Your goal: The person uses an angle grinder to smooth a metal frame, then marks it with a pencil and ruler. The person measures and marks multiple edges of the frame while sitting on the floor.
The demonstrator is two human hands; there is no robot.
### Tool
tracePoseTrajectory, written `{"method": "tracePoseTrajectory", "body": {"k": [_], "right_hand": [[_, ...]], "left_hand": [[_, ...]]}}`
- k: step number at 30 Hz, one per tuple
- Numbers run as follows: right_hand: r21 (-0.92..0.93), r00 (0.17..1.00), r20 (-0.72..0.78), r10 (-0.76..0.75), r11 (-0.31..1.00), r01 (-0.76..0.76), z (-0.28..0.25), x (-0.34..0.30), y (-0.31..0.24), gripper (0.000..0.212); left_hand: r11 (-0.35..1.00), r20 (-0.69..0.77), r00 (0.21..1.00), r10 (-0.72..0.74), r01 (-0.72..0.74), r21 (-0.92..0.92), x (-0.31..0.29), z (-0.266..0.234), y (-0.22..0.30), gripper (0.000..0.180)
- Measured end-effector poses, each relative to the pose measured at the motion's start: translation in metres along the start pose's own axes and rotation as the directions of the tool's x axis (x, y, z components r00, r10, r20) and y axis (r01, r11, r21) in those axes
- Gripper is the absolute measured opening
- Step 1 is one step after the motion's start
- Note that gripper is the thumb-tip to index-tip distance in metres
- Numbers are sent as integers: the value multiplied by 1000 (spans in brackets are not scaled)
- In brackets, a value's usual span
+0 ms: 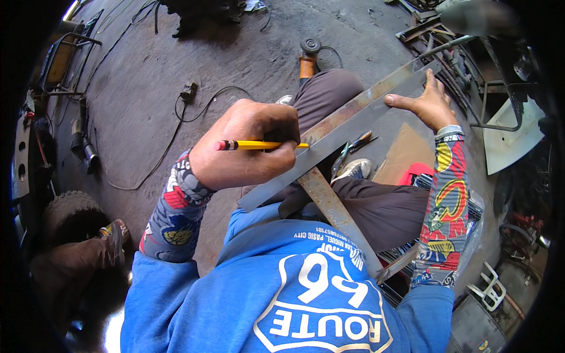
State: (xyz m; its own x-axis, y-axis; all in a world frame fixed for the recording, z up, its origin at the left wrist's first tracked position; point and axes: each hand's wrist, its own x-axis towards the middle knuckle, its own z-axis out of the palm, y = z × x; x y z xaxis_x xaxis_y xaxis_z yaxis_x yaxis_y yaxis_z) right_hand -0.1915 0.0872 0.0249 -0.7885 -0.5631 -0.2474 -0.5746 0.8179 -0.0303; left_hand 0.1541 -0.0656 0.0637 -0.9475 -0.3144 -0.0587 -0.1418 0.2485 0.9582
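Observation:
My left hand (247,144) is closed around a yellow pencil (256,145) with a pink eraser. The pencil's front end is at the rusty steel bar (376,93), where a smooth grey flat bar (353,125) lies along it. My right hand (428,105) grips the far right part of the grey bar, thumb on its near side and fingers by its end. Both bars slant across my lap, and another rusty bar (336,209) runs from beneath them toward my right side. My left fingertips are partly hidden.
An angle grinder (309,50) lies beyond my knee. Pliers (340,159), a screwdriver (360,140) and cardboard (403,154) are beside my shoe. A cable (170,147) crosses the floor. Scrap metal and a pale panel (512,135) stand right; another person's leg (76,256) is left.

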Motion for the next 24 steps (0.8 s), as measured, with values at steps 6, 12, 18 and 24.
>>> {"method": "tracePoseTrajectory", "body": {"k": [6, 12, 18, 24], "right_hand": [[27, 1000, 15, 11, 1000, -11, 2, 1, 2, 155], [18, 1000, 9, 22, 1000, -22, -1, -2, -4, 156], [19, 998, 48, 28, 999, -29, -10, -5, -9, 157], [10, 998, 51, 38, 999, -39, -10, -6, -11, 158]], "left_hand": [[995, -1, 997, 82, -82, 56, 12, 8, -6, 9], [977, 70, 988, 136, -145, 156, 41, 5, -11, 10], [905, 88, 940, 331, -342, 252, 106, 17, -8, 16], [874, 139, 965, 223, -261, 410, 164, 27, -5, 24]]}}
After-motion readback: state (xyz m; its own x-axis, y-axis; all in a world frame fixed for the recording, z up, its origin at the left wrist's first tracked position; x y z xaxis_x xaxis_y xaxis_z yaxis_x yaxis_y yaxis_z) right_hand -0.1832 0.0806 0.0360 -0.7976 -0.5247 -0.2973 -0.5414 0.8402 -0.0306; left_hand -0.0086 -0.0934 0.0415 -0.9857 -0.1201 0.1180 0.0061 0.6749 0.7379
